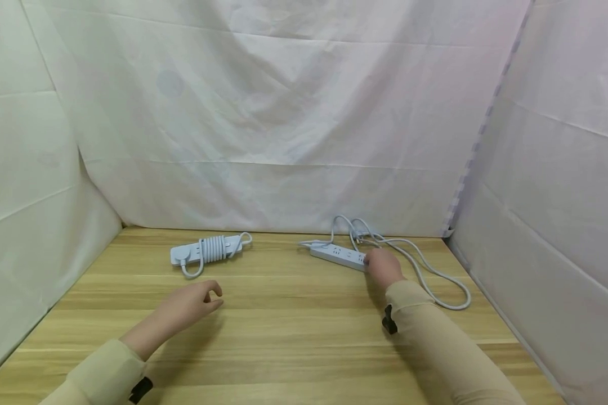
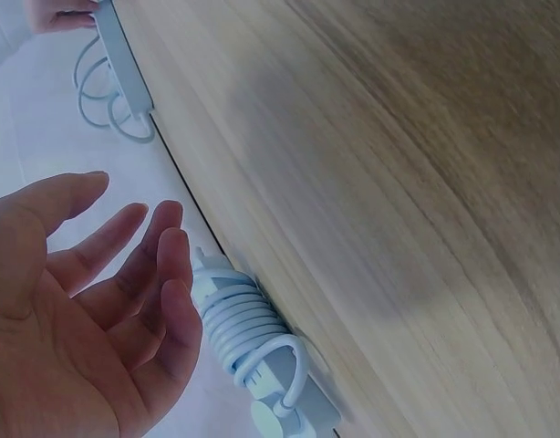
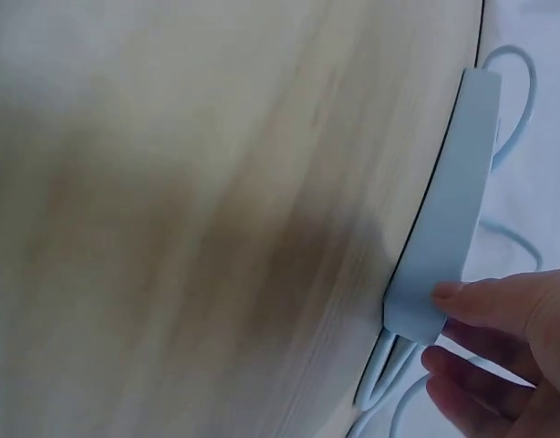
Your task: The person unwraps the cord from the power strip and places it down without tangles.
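Note:
My right hand (image 1: 383,266) is at the right end of a white power strip (image 1: 336,254) lying at the back right of the table. In the right wrist view the thumb (image 3: 449,290) presses on the strip's long side, while the fingers curl behind its end, partly hidden. That strip's cord (image 1: 430,269) lies loose behind and to the right of it. Over the table at the left, my left hand (image 1: 190,304) hangs with loosely bent fingers and holds nothing. Beyond it lies a second white power strip (image 1: 182,253), its cord (image 1: 214,249) wound round the middle in several turns.
A wood-grain table (image 1: 263,337) carries both strips. White cloth (image 1: 284,112) hangs behind the table's back edge, and more white cloth stands along the left and right sides. The loose cord loops out towards the right edge.

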`<state>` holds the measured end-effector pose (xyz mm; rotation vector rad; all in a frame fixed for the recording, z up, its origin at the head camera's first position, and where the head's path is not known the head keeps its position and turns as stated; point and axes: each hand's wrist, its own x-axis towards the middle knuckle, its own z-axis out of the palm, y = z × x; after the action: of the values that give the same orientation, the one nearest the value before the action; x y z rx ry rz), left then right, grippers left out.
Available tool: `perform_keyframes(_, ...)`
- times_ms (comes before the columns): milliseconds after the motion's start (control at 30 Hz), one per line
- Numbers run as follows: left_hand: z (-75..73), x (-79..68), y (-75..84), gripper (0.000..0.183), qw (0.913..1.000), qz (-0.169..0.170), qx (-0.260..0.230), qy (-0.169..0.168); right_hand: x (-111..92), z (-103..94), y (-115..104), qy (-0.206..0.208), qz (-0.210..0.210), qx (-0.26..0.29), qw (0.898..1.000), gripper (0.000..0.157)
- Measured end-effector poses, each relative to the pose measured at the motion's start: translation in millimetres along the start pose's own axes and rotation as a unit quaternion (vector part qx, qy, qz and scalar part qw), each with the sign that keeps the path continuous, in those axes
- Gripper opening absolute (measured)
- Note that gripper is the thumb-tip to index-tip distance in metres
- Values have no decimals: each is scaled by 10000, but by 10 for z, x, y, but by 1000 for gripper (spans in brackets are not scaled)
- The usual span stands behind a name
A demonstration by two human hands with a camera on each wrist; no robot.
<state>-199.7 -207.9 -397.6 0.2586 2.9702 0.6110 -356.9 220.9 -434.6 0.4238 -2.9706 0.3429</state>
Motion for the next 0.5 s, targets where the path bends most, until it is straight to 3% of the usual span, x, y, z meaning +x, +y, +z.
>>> perform_keyframes(233, -3, 5, -39, 22, 10000, -72, 8, -34, 179, 35, 80, 102, -228, -94, 9996, 25)
perform_keyframes(500, -29, 58, -99, 21, 9999, 24, 52, 123, 319, -62, 114, -391, -250, 72, 9989, 18)
